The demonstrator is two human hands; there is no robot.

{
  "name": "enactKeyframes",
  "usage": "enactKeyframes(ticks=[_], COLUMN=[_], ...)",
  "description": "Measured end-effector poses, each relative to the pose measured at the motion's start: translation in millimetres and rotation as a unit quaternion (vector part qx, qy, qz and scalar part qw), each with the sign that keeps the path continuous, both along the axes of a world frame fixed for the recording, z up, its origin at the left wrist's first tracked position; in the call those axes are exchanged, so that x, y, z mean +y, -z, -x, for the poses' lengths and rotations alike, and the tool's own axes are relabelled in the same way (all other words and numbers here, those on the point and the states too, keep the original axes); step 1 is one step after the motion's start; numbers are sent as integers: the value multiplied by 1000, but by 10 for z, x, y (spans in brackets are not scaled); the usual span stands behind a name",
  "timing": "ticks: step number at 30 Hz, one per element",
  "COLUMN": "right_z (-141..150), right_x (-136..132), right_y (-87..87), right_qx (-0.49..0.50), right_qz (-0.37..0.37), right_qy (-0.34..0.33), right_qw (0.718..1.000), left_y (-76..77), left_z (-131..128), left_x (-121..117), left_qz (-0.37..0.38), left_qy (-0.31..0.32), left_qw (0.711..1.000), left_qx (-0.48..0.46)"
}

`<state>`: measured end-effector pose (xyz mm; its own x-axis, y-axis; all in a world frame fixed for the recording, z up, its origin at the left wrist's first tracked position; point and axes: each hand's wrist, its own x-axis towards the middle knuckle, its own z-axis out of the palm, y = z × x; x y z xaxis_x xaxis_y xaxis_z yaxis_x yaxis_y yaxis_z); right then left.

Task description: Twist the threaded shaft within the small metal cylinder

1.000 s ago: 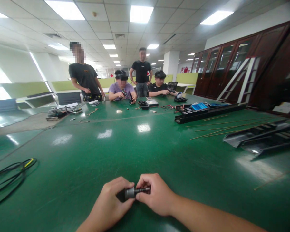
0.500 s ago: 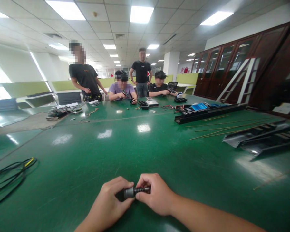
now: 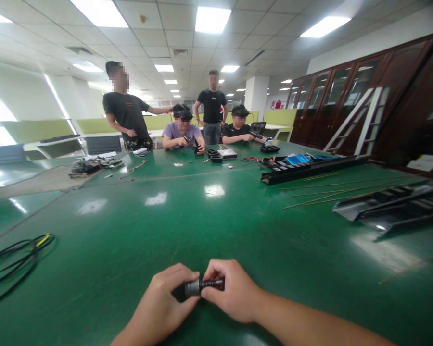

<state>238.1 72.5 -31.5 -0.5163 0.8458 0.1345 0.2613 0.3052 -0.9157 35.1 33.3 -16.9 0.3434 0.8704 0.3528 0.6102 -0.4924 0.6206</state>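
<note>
Standing co-worker (image 3: 127, 115) is now reaching toward seated person (image 3: 172, 131); left hand (image 3: 166, 299) is still gripping grey cylinder (image 3: 192, 288), right hand (image 3: 235, 291) pinching its dark shaft (image 3: 206, 283), alignment unchanged.

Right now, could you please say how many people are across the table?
4, left to right: a standing person with outstretched arm, a seated person in purple, a standing person in jeans, a seated person in black. Others may be hidden.

Head camera: my one view, worn high, facing forward and down
Left hand (image 3: 166, 298) and right hand (image 3: 234, 290): close, low in my view
Counter (image 3: 216, 226): I look across to its far side
</note>
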Motion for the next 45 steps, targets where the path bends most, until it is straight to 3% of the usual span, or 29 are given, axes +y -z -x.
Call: enactKeyframes(ticks=[45], right_z=[-9], right_x=[-16], right_y=[-20], right_qx=[8], right_qz=[17], right_qy=[6], right_qw=[1000], left_y=[43], left_z=[67], left_x=[8], left_qz=[-54], left_qy=[-7], left_qw=[999], left_qx=[2])
